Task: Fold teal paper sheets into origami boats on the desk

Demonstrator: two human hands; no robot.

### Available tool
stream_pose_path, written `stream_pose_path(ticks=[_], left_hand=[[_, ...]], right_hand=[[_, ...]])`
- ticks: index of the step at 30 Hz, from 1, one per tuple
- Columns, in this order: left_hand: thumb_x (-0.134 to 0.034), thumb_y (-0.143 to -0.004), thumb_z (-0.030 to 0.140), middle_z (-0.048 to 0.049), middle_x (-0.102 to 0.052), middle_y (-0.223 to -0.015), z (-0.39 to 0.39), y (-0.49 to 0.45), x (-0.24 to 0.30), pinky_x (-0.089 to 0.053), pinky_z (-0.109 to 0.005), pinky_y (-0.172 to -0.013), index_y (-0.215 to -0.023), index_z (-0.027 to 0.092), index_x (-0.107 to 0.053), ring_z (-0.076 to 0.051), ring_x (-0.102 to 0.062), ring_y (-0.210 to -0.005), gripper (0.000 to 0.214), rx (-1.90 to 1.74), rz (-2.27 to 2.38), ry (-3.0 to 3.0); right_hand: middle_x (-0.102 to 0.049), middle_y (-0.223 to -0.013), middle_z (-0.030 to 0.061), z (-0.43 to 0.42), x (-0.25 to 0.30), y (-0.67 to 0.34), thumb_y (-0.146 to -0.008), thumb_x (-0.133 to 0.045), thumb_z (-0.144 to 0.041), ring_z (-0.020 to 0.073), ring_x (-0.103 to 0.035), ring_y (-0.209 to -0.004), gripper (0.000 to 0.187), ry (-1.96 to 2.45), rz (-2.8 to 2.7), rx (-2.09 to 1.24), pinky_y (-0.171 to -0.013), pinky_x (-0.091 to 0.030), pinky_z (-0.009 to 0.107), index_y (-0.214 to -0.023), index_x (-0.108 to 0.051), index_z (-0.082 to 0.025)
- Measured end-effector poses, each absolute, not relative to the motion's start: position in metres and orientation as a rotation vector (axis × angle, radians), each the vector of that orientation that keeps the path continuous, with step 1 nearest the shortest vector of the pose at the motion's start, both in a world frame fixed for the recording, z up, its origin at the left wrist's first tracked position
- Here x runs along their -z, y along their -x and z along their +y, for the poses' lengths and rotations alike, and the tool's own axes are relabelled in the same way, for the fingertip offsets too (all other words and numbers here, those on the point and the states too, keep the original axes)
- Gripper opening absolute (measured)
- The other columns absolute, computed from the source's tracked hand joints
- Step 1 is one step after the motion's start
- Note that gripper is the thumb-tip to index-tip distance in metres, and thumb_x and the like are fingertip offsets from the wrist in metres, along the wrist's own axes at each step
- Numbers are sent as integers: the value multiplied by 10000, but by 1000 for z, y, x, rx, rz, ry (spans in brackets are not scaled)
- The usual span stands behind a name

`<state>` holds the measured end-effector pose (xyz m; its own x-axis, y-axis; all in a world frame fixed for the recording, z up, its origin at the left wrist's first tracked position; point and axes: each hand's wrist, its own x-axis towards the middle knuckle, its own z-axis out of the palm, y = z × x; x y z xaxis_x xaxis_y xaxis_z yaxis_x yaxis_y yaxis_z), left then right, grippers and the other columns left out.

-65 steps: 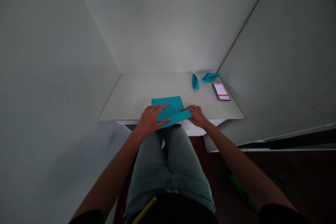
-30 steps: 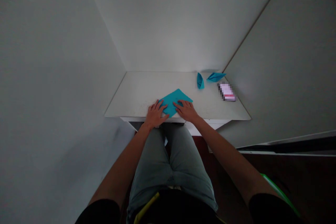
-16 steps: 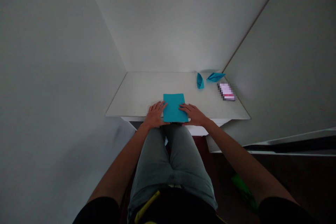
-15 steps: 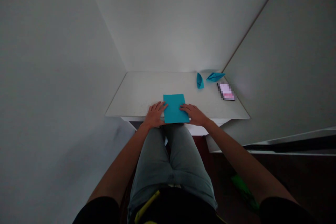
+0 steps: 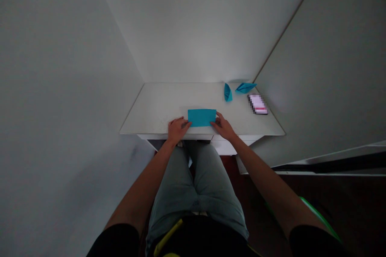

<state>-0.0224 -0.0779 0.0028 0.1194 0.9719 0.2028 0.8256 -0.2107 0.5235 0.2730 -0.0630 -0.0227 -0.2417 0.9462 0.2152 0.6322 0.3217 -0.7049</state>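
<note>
A blue sheet of paper (image 5: 202, 117), folded to a wide rectangle, is held over the front part of the white table. My left hand (image 5: 177, 129) pinches its lower left corner with the thumb on top. At the right end, my right hand (image 5: 223, 126) grips the paper, its thumb near the lower corner and its fingers at the right edge. Two folded blue paper pieces, one upright-looking narrow piece (image 5: 228, 92) and one pointed piece (image 5: 245, 88), lie at the back right of the table.
The white table (image 5: 157, 104) stands against walls at the back and right. A phone (image 5: 258, 104) with a blurred screen lies at its right end. Below the front edge are a drawer front (image 5: 223, 147) and my legs (image 5: 197, 176). Something with a green edge (image 5: 321, 217) is on the floor at right.
The paper has gone from a near-square sheet to a rectangle about half as tall. Both hands have shifted from lying beside it to pinching its ends.
</note>
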Motion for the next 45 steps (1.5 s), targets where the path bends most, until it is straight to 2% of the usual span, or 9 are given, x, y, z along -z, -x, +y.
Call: stream_pose_path(ticks=[5, 7, 9, 13, 19, 23, 30, 39, 45], left_hand=[[-713, -967, 494, -29, -843, -1142, -67, 15, -4, -449, -525, -1129, -1261, 318, -760, -310, -705, -1234, 346, -813, 1853, -1951], [-736, -951, 473, -26, -839, -1159, -65, 14, -3, -446, -518, -1116, -1357, 325, -706, -319, -692, -1253, 433, -808, 1870, -1933], [-753, -937, 455, -33, -814, -1248, -64, 14, -3, -440, -513, -1115, -1455, 335, -638, -327, -672, -1286, 545, -795, 1875, -1954], [-711, -966, 445, -69, -722, -1420, -65, 15, -2, -435, -532, -1127, -1437, 336, -670, -339, -633, -1325, 484, -788, 1875, -2018], [-647, -1014, 411, -34, -719, -1372, -68, 14, -5, -438, -537, -1132, -1205, 370, -805, -313, -611, -1309, 252, -739, 1855, -2045], [-686, -992, 488, -46, -682, -1434, -72, 15, -3, -433, -543, -1135, -1258, 386, -792, -325, -579, -1333, 304, -722, 1813, -2160], [-573, -1068, 409, -61, -600, -1505, -73, 17, -2, -438, -526, -1114, -1318, 416, -774, -319, -549, -1349, 321, -639, 1843, -2214], [-627, -1005, 625, -6, -586, -1604, -79, 15, -3, -400, -497, -1180, -1462, 392, -671, -304, -517, -1425, 515, -556, 1827, -2368], [-728, -911, 698, -6, -589, -1610, -81, 17, -4, -392, -501, -1202, -1447, 399, -685, -326, -506, -1461, 615, -582, 1746, -2381]], right_hand=[[-572, -1579, 188, -62, 26, -271, -1020, -594, -496, 353, -653, -1333, 950, 1329, -2032, -456, -1070, -564, 520, -1767, -62, -247], [-439, -1694, 192, -64, 25, -271, -1062, -535, -501, 355, -559, -1456, 853, 1322, -2086, -363, -1123, -535, 534, -1766, -120, -256], [-366, -1752, 157, -68, 24, -270, -1093, -478, -502, 358, -470, -1538, 688, 1350, -2169, -257, -1166, -494, 559, -1725, -312, -286], [-518, -1676, 87, -77, 21, -265, -1103, -476, -546, 355, -437, -1567, 538, 1364, -2364, -145, -1193, -422, 609, -1593, -551, -338], [-695, -1464, 141, -89, 13, -264, -1033, -618, -627, 343, -574, -1430, 564, 1247, -2449, -111, -1219, -329, 570, -1471, -680, -277], [-702, -1429, 134, -99, 5, -253, -1030, -609, -656, 328, -625, -1329, 578, 1102, -2574, -173, -1161, -362, 540, -1499, -658, -322], [-522, -1657, 158, -96, 10, -241, -999, -649, -655, 358, -503, -1498, 757, 1179, -2494, -192, -1204, -374, 527, -1632, -506, -265], [-576, -1608, 138, -99, 10, -236, -1040, -590, -620, 354, -528, -1452, 652, 1320, -2485, -149, -1199, -373, 533, -1586, -567, -266], [-597, -1532, 174, -98, 13, -236, -972, -615, -749, 395, -544, -1345, 801, 1393, -2473, -126, -1127, -428, 546, -1609, -552, -267]])
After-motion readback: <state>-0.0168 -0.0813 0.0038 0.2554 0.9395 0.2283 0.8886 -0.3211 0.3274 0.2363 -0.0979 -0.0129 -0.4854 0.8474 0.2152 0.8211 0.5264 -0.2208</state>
